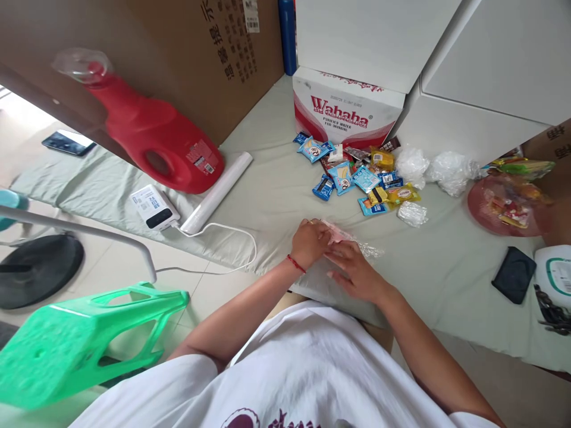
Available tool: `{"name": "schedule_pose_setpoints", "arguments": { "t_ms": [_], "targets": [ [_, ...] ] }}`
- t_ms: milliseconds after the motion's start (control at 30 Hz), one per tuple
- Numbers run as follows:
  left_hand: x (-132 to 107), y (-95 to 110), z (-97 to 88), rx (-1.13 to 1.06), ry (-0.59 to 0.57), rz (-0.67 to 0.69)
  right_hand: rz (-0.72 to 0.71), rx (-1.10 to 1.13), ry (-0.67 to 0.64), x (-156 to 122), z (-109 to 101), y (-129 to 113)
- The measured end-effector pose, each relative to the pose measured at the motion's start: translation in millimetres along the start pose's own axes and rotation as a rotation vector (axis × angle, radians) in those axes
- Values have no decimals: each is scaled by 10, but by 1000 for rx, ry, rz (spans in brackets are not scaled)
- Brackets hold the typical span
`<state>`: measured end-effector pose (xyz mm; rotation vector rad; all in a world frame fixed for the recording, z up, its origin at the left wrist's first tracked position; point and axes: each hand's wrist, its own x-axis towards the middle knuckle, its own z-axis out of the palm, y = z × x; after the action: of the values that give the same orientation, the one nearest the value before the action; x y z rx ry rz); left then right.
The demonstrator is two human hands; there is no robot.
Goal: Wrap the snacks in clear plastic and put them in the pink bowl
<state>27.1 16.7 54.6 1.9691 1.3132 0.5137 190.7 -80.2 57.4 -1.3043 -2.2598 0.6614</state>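
My left hand (pixel 311 241) is curled, its fingers pinching the edge of a small pink packet (pixel 339 233) that lies in a clear plastic wrapper (pixel 370 249) on the pale green sheet (pixel 276 196). A red string is tied round that wrist. My right hand (pixel 354 270) rests beside it with fingers stretched fairly flat, pressing on the same wrapper. Just beyond both hands lies a pile of several small snack packets (pixel 357 175) in blue, yellow and brown.
A Wahaha carton (pixel 343 107) stands behind the snacks, with crumpled clear bags (pixel 439 169) to its right. A red detergent jug (pixel 151 134), a white roll (pixel 218 190), a power bank (pixel 154 207) with cable, a red plate (pixel 504 205), a dark pouch (pixel 514 274) and a green stool (pixel 84 339) surround.
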Motion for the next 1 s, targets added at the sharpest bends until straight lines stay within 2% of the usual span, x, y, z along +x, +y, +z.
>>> {"name": "schedule_pose_setpoints", "arguments": {
  "t_ms": [33,100,167,233,300,367,433,533,633,767,833,900,1000],
  "targets": [
    [-1,-5,28,46,12,10,26,72,49,-52,-29,15],
    [-7,6,84,117,53,-4,207,113,246,-137,-96,87],
    [-10,32,135,155,122,-70,438,-14,486,-200,-148,220],
    [-4,44,167,158,177,-167,583,-211,589,-250,-156,395],
    [12,23,178,152,160,-260,629,-327,503,-295,-115,552],
    [32,-19,176,155,77,-304,643,-338,365,-335,-55,626],
    [44,-46,176,165,25,-301,656,-292,263,-357,-21,584],
    [17,11,209,140,49,-239,739,-175,202,-340,-54,373],
    [-75,170,307,46,95,-126,819,104,231,-276,-96,161],
    [-188,286,509,101,235,176,785,784,463,-199,3,86],
    [-190,233,593,202,283,356,760,1106,557,-195,89,115],
    [-164,125,635,250,288,491,752,1344,577,-212,161,151],
    [-144,-36,618,139,189,645,761,1509,551,-241,224,163]
  ]
}}
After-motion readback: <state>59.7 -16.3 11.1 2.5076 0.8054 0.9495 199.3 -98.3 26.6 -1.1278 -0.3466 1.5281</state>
